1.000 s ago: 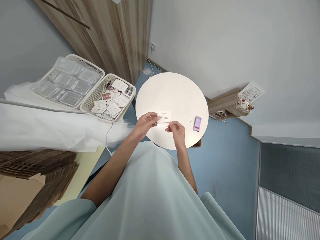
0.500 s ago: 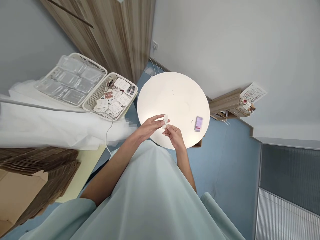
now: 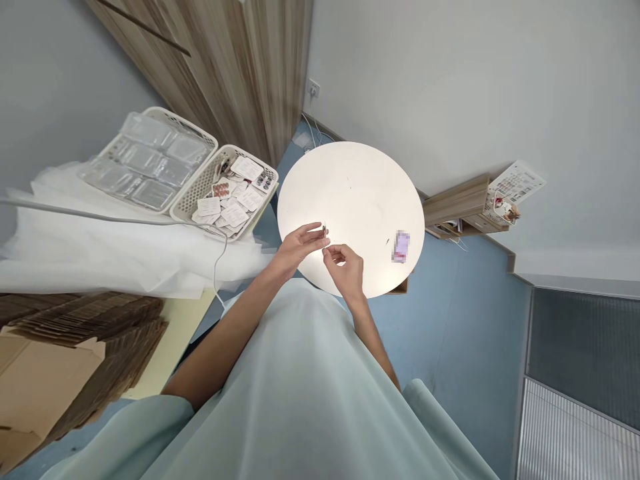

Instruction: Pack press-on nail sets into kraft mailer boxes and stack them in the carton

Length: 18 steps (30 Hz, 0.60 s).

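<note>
Over the near part of a round white table (image 3: 360,193), both hands meet at a small, narrow card (image 3: 325,231), seen almost edge-on, with something dark on one side. My left hand (image 3: 299,251) holds the card between thumb and fingers. At its lower end, my right hand (image 3: 347,270) pinches with thumb and index finger. What lies on the card's face is too small to make out. A pixelated purple item (image 3: 401,247) lies at the table's right side, apart from both hands.
Left of the table, a white basket (image 3: 187,200) holds several printed cards and blister-like packs. Beside it, another basket (image 3: 213,141) carries clear plastic packs. White sheeting (image 3: 125,260), a cable (image 3: 216,270) and stacked cardboard (image 3: 55,380) are nearer. A wooden shelf (image 3: 457,203) stands right.
The card has turned from showing its white printed face to nearly edge-on. My right hand has moved slightly left and up, closer to my left fingers. The view has shifted a little.
</note>
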Available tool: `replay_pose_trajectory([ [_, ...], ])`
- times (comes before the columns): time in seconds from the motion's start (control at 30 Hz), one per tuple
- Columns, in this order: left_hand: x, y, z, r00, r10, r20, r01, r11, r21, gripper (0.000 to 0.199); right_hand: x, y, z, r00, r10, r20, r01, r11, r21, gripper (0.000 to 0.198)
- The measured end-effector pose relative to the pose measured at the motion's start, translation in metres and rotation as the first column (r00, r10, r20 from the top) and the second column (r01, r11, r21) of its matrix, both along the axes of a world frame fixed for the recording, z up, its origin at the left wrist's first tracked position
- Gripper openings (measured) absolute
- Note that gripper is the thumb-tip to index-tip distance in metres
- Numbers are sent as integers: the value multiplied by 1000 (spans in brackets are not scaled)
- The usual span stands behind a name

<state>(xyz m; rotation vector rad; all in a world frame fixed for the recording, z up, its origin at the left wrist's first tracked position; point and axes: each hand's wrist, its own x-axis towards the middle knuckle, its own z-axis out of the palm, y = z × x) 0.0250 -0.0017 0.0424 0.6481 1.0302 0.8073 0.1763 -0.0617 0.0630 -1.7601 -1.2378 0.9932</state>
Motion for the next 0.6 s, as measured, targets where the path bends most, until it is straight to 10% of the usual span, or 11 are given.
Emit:
replay_pose_trajectory([
  [0.6,4,9,-8,988,103,-111,-97,993,61,73,38,13,-6,973,-127,-194,115,991,-69,34],
])
